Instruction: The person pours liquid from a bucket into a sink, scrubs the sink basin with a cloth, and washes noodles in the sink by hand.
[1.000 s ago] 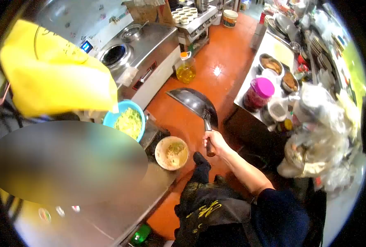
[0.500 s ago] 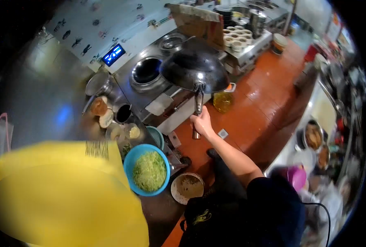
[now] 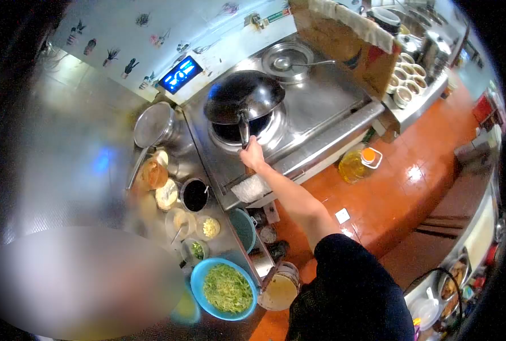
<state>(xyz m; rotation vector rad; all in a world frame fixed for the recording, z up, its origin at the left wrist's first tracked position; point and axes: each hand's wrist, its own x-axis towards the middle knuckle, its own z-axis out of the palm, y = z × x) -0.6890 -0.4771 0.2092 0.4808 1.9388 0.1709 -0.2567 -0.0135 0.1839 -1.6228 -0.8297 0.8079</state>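
Observation:
My right hand point(image 3: 252, 154) is wrapped round the handle of a dark wok point(image 3: 245, 94). The wok is tilted over the burner ring point(image 3: 277, 128), its rounded outer side apparently facing me. Whether it touches the ring I cannot tell. A white folded cloth point(image 3: 250, 188) lies on the stove's front edge below my wrist. Left of the stove sit a metal strainer-like pan point(image 3: 154, 125) and a pot of dark liquid point(image 3: 194, 195). Nearer me, a blue basin point(image 3: 195, 290) holds shredded green vegetable. My left hand is out of view.
A second burner holds a ladle point(image 3: 283, 63). Small bowls, one with chopped garlic-like bits point(image 3: 208, 227), line the left counter. An oil jug point(image 3: 352, 165) and a bucket point(image 3: 280, 290) stand below counter height. A cardboard panel point(image 3: 344, 45) borders the stove. A blurred patch covers the lower left.
The wok, held by my right hand, has moved from beyond the stove's front edge to above the burner. The view has shifted, and the yellow thing at lower left has mostly gone from sight.

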